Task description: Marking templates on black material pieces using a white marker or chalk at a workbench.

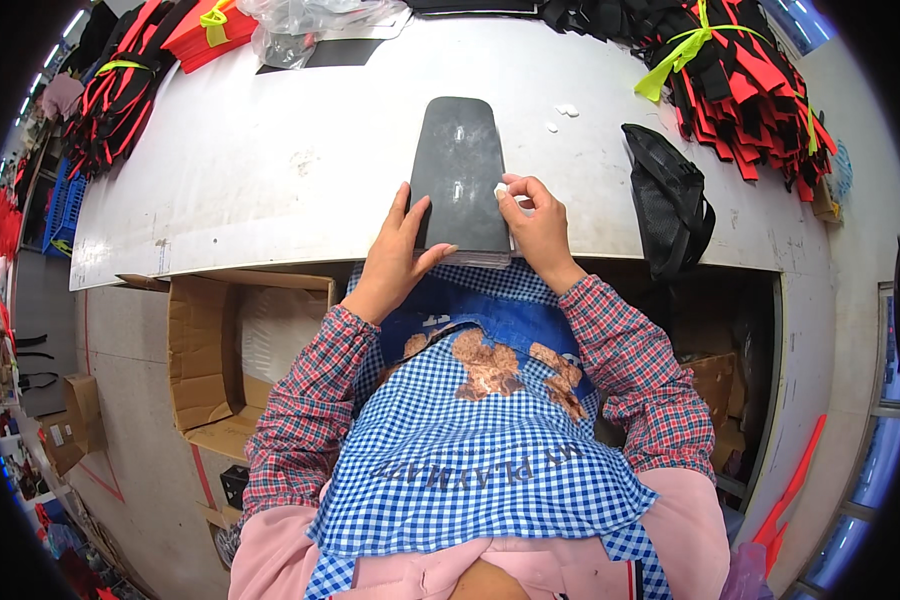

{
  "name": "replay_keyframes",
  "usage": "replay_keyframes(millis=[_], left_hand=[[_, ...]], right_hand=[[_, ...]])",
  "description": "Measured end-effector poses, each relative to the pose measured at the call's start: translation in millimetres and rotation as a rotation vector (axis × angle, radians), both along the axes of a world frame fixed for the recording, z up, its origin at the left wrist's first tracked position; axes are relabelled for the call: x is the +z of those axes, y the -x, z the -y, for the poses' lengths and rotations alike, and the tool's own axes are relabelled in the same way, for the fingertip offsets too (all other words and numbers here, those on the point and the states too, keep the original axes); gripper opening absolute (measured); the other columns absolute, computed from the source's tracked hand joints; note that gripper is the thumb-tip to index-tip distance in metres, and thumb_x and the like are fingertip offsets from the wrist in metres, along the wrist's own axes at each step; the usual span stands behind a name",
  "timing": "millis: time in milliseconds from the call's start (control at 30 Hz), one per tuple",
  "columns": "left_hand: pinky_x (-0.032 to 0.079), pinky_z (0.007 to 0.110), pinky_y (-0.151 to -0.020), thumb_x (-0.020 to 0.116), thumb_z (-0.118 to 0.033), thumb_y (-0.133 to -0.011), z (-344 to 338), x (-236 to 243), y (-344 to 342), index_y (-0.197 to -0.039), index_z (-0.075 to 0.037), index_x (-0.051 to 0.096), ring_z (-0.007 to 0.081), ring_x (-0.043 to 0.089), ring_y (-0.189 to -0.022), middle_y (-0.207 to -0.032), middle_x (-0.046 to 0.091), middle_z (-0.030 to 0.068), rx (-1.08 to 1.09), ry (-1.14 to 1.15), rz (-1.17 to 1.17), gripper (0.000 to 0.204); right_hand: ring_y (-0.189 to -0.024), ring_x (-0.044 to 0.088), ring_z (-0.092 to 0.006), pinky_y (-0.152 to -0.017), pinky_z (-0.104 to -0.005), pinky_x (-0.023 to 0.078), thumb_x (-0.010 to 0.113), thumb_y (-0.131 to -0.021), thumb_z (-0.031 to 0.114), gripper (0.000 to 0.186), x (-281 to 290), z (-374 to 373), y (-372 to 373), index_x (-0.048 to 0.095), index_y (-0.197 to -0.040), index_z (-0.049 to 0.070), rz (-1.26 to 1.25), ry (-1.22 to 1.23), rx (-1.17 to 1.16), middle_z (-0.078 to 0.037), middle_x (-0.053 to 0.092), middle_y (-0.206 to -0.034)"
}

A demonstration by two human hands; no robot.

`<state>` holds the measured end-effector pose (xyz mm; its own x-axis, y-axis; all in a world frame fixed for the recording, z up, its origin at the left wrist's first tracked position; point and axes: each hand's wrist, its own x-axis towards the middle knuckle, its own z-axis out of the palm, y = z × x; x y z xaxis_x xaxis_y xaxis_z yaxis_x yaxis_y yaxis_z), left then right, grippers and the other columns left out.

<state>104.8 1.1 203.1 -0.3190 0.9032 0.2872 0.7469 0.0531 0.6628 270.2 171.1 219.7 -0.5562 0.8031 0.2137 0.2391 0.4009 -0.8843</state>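
Observation:
A stack of dark grey panels [460,165], narrower at its rounded far end, lies on the white table near its front edge. My left hand [398,258] rests along the stack's left side and near corner, its fingers spread. At the right edge of the stack my right hand [540,225] is closed, with a small white piece of chalk [501,188] pinched between thumb and forefinger. Pale smudges show on the top panel. Two more white bits [567,110] lie on the table beyond my right hand.
A black bag [670,200] hangs over the table's front edge at the right. Bundles of red and black strips [740,90] tied with yellow bands stand at the far right, others [120,90] far left. A clear plastic bag [290,35] lies behind. Below is an open cardboard box [200,350].

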Motion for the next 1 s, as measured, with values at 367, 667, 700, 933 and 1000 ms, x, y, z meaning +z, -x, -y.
replay_keyframes(millis=[367,667,700,933,1000], left_hand=[[0.045,0.043,-0.110,0.077,-0.029,-0.089,-0.8,1.5,-1.6,-0.145,-0.001,0.044,0.0420,0.038,-0.143,-0.160,0.025,0.0268,0.010,0.019,0.017,0.071],[0.043,0.042,-0.113,0.077,-0.027,-0.089,-1.6,-3.9,2.2,-0.146,-0.002,0.042,0.0403,0.037,-0.144,-0.161,0.024,0.0247,-0.019,0.017,0.008,0.072],[0.043,0.042,-0.112,0.077,-0.027,-0.089,-1.6,-4.1,2.5,-0.146,-0.002,0.043,0.0400,0.037,-0.144,-0.161,0.024,0.0246,-0.021,0.015,0.007,0.071],[0.052,0.040,-0.105,0.077,-0.026,-0.089,-2.6,-8.4,1.3,-0.146,-0.002,0.043,0.0395,0.036,-0.144,-0.162,0.020,0.0241,-0.025,0.004,0.099,0.071],[0.055,0.040,-0.101,0.077,-0.026,-0.089,-3.0,-8.6,1.7,-0.146,-0.002,0.042,0.0394,0.036,-0.144,-0.162,0.020,0.0240,-0.025,-0.007,0.072,0.071]], right_hand=[[-0.087,0.070,-0.0213,-0.075,-0.0338,0.056,0.069,-0.092,0.023,0.022,-3.9,-5.8,5.7,0.066,-0.090,0.001,0.011,0.063,-0.046,-0.016,0.073,-0.110],[-0.079,0.064,-0.0101,-0.072,-0.0264,0.054,0.070,-0.094,0.021,0.021,9.6,2.7,4.4,0.064,-0.092,0.001,-0.028,0.112,-0.046,-0.018,0.070,-0.121],[-0.079,0.064,-0.0098,-0.072,-0.0259,0.054,0.070,-0.094,0.020,0.021,12.2,3.6,4.5,0.064,-0.092,0.001,-0.034,0.097,-0.042,-0.018,0.070,-0.121],[-0.077,0.067,-0.0135,-0.071,-0.0298,0.055,0.069,-0.094,0.021,0.021,3.9,-4.3,5.9,0.066,-0.093,0.000,-0.041,0.069,-0.027,-0.011,0.075,-0.102],[-0.077,0.067,-0.0137,-0.071,-0.0297,0.055,0.069,-0.094,0.021,0.021,1.1,-7.6,6.5,0.065,-0.093,0.000,-0.048,0.056,-0.033,-0.011,0.075,-0.102]])
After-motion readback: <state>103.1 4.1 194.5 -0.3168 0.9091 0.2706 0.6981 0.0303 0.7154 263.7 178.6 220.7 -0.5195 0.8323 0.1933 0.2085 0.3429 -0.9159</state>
